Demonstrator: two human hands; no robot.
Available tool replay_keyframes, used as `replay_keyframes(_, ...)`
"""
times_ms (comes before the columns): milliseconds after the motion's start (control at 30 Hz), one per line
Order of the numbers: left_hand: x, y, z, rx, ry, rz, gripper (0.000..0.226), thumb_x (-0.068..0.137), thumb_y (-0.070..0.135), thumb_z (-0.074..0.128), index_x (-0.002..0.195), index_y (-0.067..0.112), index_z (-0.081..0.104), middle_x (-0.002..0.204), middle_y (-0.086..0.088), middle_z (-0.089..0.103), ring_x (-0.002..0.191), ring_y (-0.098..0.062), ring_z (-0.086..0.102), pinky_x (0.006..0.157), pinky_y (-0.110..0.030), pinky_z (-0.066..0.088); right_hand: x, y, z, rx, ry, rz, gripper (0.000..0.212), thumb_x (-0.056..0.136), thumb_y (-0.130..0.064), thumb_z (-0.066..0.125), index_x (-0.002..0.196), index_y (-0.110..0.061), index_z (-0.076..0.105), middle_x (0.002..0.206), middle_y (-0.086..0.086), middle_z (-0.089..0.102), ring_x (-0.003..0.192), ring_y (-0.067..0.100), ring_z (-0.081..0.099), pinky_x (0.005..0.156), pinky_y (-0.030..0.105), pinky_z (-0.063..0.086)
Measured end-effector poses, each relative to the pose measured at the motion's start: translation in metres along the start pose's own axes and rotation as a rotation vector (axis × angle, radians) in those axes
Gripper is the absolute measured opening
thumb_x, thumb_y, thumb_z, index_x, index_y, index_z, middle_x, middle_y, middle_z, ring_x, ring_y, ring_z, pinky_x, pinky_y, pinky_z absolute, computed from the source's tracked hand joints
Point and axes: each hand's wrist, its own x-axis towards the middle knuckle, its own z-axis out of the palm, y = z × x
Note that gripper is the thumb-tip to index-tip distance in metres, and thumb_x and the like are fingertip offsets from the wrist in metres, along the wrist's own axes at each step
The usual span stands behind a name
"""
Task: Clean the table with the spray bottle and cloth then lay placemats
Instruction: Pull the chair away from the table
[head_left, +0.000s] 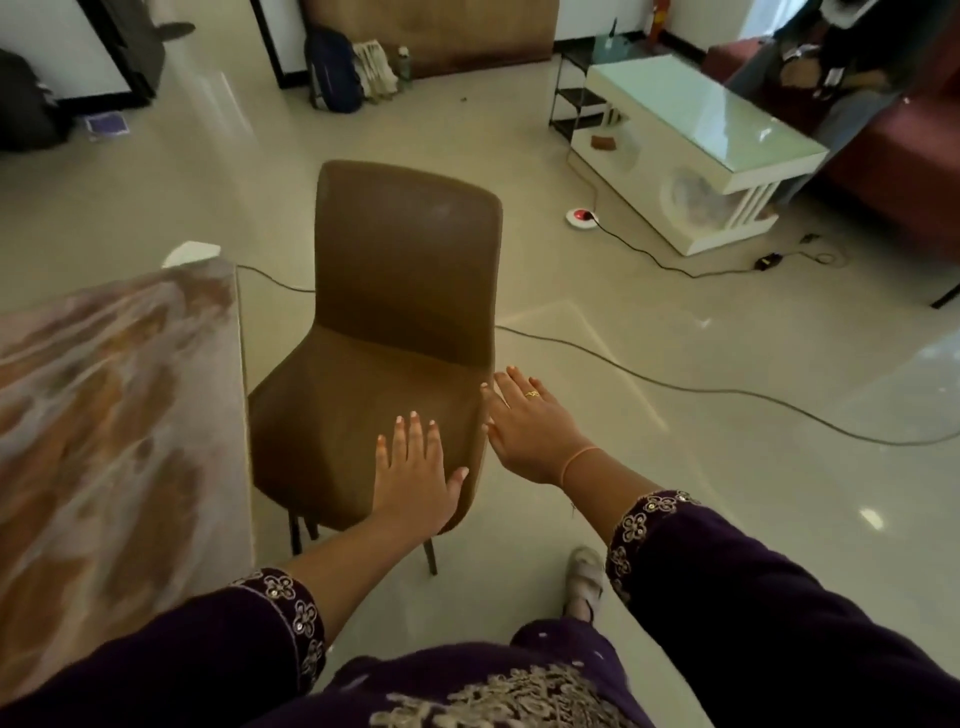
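Observation:
The marbled brown-and-white table (104, 415) fills the left side of the view. Right beside its edge stands a brown padded chair (400, 312). My left hand (415, 467) lies over the chair's seat near the front right corner, fingers straight and spread. My right hand (524, 421) is at the seat's right edge, fingers straight, with a gold ring and a thin band at the wrist. Neither hand holds anything. No spray bottle, cloth or placemat is in view.
A black cable (675, 384) runs across the glossy floor behind and right of the chair. A white glass-topped coffee table (701, 130) stands far right, with a red sofa (893, 156) beyond. Bags (337, 67) lean at the far wall. My foot (584, 577) is below the chair.

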Motion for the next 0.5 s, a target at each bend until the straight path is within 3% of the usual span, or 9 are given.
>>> replay_keyframes(233,0.098,0.062,-0.025,-0.096,-0.017,-0.239,0.077,0.090,0.062,0.023,0.148,0.013,0.006,0.157,-0.013,0.000,0.144,-0.033,-0.002,0.115,-0.048,0.003,0.074,0.108,-0.025,0.012,-0.021,-0.173,0.056,0.102,-0.037,0.022,0.150,-0.009,0.015,0.157,0.015,0.013,0.146,0.030,0.006,0.118,0.042,0.010)
replay_keyframes(500,0.192,0.114,-0.063,-0.286,-0.028,-0.446,0.076,0.091,0.060,0.027,0.148,0.014,0.008,0.157,-0.013,0.003,0.145,-0.032,0.000,0.115,-0.047,0.005,0.169,0.193,-0.068,0.000,-0.054,-0.402,0.053,0.101,-0.037,0.028,0.147,-0.010,0.027,0.153,0.015,0.026,0.143,0.031,0.019,0.116,0.042,0.023)
